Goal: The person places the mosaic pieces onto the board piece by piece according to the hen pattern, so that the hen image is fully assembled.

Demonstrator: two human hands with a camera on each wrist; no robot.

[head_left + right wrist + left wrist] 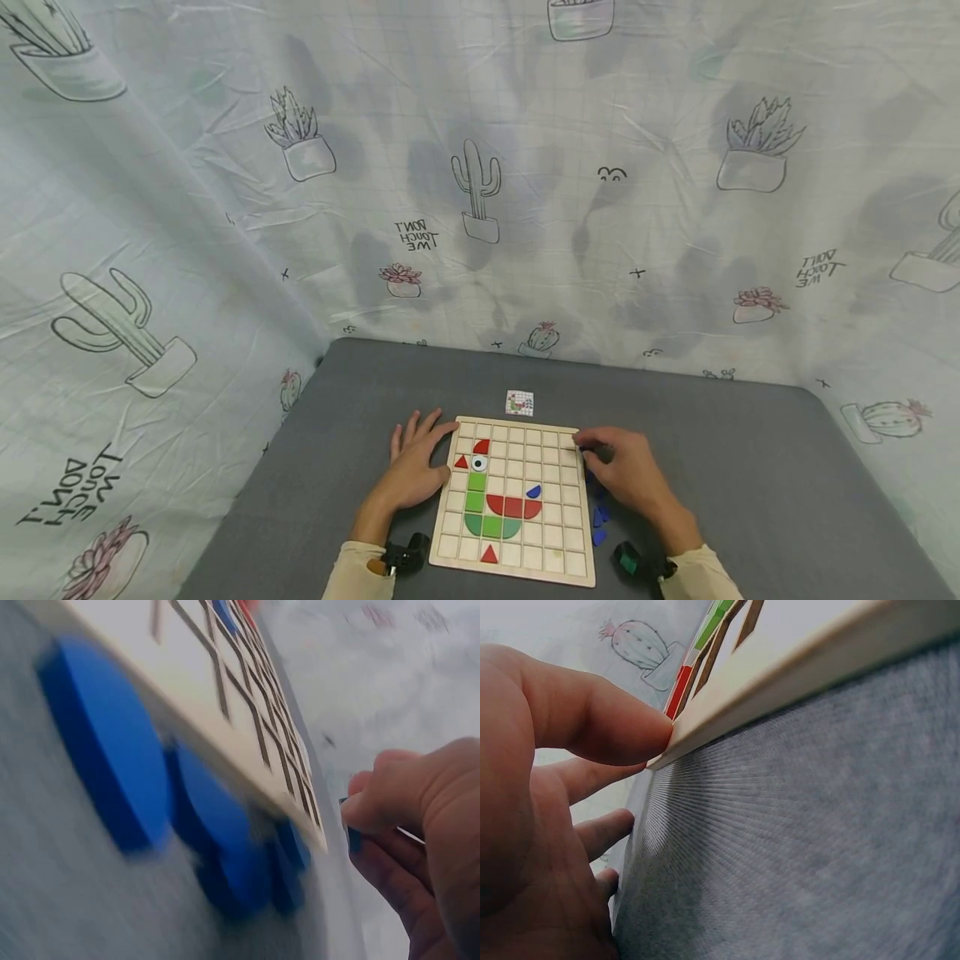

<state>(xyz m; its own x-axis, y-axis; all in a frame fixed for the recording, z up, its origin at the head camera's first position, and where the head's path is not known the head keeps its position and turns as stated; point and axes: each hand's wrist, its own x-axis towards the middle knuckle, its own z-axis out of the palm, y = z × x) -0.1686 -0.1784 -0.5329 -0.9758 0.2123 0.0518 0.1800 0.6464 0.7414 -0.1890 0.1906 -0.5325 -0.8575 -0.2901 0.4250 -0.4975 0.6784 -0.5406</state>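
A wooden grid board (525, 569) lies on the table, bearing red, green and blue pieces and an eye piece (478, 462). My left hand (414, 467) is at the board's left edge, fingers spread; in the left wrist view the thumb (611, 720) touches the rim. By the upper right corner, my right hand (626, 467) pinches a small blue block (353, 835) between thumb and fingers; its shape is mostly hidden. On the board, a blue piece (534, 492) sits above the red row (513, 507).
Several loose blue blocks (599, 515) lie along the board's right side, partly under the right hand in the head view. Behind the board is a small picture card (520, 403). A printed curtain (525, 292) hangs around the grey table (360, 383).
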